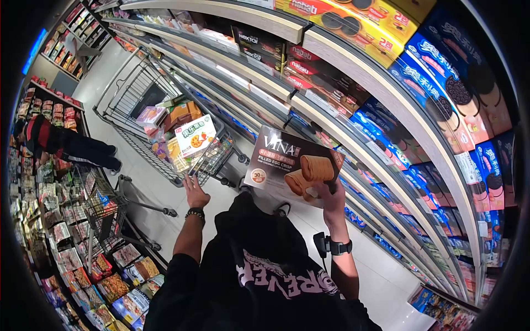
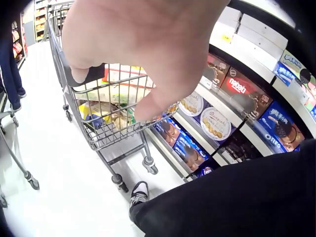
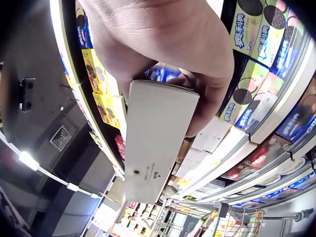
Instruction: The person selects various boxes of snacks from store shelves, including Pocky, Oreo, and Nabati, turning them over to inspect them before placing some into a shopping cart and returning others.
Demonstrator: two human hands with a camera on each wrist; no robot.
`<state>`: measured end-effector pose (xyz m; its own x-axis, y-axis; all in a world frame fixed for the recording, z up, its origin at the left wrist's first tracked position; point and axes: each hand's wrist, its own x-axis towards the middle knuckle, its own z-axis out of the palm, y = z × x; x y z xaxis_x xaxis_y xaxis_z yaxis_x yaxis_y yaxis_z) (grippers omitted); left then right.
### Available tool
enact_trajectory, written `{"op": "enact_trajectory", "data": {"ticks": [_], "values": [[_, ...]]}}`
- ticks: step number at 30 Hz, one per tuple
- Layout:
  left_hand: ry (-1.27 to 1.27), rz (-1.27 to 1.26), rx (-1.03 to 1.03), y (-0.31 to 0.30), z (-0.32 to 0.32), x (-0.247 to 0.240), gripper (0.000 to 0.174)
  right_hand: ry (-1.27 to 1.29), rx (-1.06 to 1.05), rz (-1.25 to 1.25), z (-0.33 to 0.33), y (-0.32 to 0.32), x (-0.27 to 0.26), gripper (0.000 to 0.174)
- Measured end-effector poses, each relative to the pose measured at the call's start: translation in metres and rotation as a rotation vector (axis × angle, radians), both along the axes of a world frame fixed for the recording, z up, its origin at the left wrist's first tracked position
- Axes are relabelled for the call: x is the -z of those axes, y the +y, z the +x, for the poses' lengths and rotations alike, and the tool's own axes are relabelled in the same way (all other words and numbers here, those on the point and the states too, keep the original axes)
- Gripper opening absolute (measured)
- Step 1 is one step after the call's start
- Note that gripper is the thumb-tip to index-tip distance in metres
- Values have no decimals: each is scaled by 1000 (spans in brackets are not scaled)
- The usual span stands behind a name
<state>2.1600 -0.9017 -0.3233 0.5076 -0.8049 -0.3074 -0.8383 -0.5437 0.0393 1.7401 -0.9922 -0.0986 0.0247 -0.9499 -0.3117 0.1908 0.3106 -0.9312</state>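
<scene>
My right hand grips the near right corner of a dark brown VINA egg crisp box, its printed front facing up in the head view. In the right wrist view, the plain pale side of the box shows, with fingers and thumb on either side of its end. My left hand reaches out to the near end of a wire shopping cart, fingers extended and overlapping the rim. A white fruit-picture box lies in the cart among several other packages.
Shelves of boxed biscuits, among them blue Oreo and red nabati boxes, run along the right. On the left are another cart, a person in dark trousers and racks of packaged food. Pale floor lies between.
</scene>
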Motion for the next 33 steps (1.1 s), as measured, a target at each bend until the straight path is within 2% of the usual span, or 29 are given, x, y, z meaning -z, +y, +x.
{"op": "enact_trajectory", "data": {"ticks": [3,6,9,11,16,17,19,20,21,23,27,29,30,31,32,33], "values": [[157,8,23,-3,36,-5,97,4,-7,3,22,-10,-8,35],[163,36,7,-18,59,-9,100,22,-2,84,49,-24,8,35],[160,91,-50,-47,98,-17,99,-1,-2,54,98,-45,5,35],[263,121,16,-66,136,-20,95,12,-26,56,132,-61,5,36],[200,315,55,-144,187,-12,73,74,2,59,220,-105,16,35],[216,318,78,-155,197,-9,73,88,24,70,238,-113,17,36],[211,379,42,-170,208,-11,63,137,20,92,261,-129,18,42],[120,310,146,-168,220,0,52,125,28,98,270,-135,15,43],[131,302,215,-171,234,2,47,108,41,102,282,-143,6,44],[162,320,273,-186,248,-15,44,70,107,62,300,-158,0,45],[190,490,407,-214,284,-1,44,-152,161,44,329,-191,-21,44],[301,647,618,-236,299,-2,51,-172,185,3,340,-209,-21,44],[382,754,623,-259,296,-35,57,-143,208,-42,347,-216,-22,44],[457,657,744,-280,292,-64,56,-111,230,-82,353,-222,-23,44],[707,503,710,-305,280,-94,46,-128,240,-81,357,-228,-23,45],[1113,192,672,-321,273,-114,44,-128,248,-84,360,-233,-22,45]]}}
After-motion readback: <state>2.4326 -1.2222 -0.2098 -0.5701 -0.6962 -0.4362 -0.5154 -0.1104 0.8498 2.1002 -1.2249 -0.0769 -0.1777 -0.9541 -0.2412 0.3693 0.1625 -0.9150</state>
